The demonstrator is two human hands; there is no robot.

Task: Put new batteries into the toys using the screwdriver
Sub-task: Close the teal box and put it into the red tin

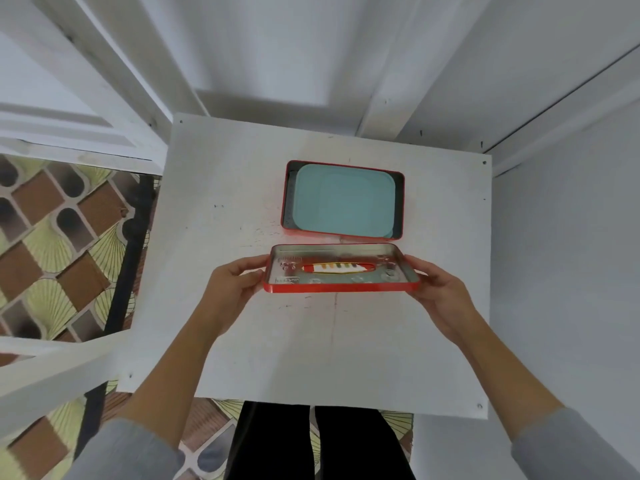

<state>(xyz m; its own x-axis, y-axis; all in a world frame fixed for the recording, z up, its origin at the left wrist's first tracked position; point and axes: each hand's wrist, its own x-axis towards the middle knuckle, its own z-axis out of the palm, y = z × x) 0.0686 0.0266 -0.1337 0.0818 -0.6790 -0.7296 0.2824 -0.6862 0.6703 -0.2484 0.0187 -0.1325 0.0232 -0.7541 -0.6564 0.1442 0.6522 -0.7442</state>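
Observation:
A red tin box (284, 199) lies open on the white table (214, 341), with a light blue rectangular piece (344, 202) filling its inside. In front of it I hold the tin's red lid (341, 287) upside down, its silver inner face up, with an oval window showing coloured stripes. My left hand (230, 285) grips the lid's left end and my right hand (441, 292) grips its right end. The lid hangs a little above the table. No screwdriver, batteries or toys are visible.
White walls and wooden beams close in the table at the back and right. To the left a black metal frame (133, 244) and a patterned floor (52, 244) show beyond the table's edge. My dark trousers (311, 445) stand at the near edge.

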